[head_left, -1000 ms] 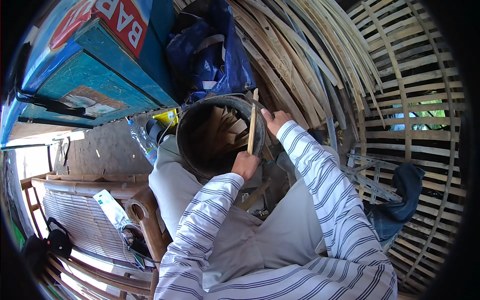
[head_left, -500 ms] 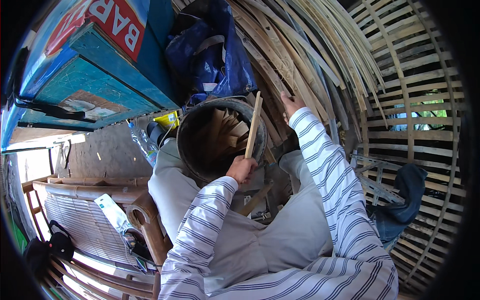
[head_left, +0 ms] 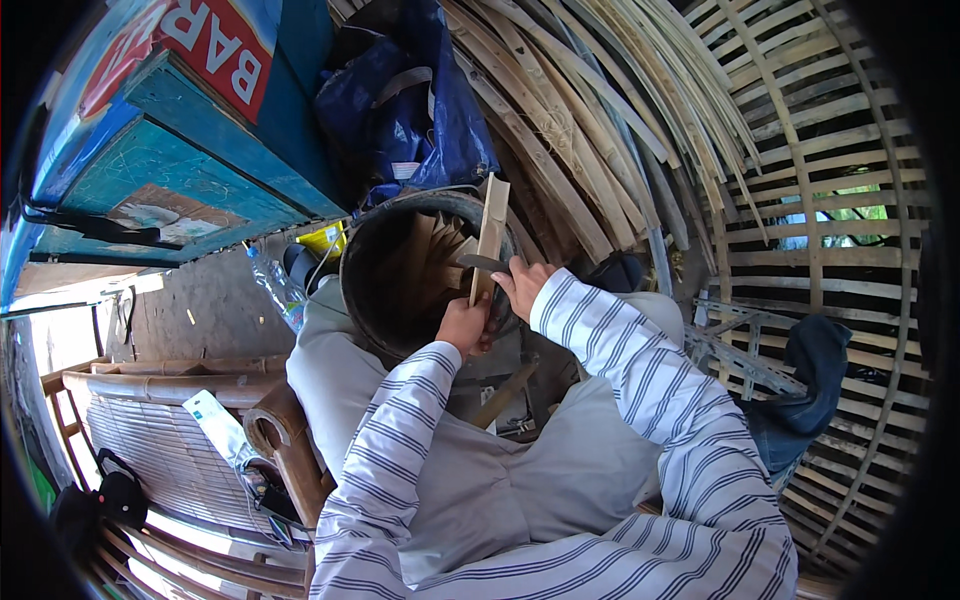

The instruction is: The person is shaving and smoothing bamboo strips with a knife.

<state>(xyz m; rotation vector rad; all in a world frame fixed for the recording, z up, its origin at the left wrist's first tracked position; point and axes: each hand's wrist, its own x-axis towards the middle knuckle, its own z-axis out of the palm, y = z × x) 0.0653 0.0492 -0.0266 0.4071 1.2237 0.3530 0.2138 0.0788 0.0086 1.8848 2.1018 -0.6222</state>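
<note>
My left hand (head_left: 466,325) is closed round the lower end of a short, pale bamboo strip (head_left: 490,230), which stands nearly upright over the right side of a dark round bucket (head_left: 352,285). In my right hand (head_left: 526,288) is a knife, its grey blade (head_left: 482,262) lying across the strip just above my left hand. The knife's handle is hidden in my fingers. Flat brown pieces (head_left: 440,250) of bamboo lie inside the bucket, which sits between my knees.
Long bamboo strips (head_left: 560,130) lie ahead to the right, beside a slatted wall (head_left: 790,150). A blue bag (head_left: 420,130) stands behind the bucket. To the left are a turquoise box (head_left: 200,170), a clear plastic bottle (head_left: 275,290) and a bamboo bench (head_left: 180,385).
My right hand has come left and nearer, from beside the long strips to the strip in my left hand. The knife blade now shows against it. The strip has turned more upright.
</note>
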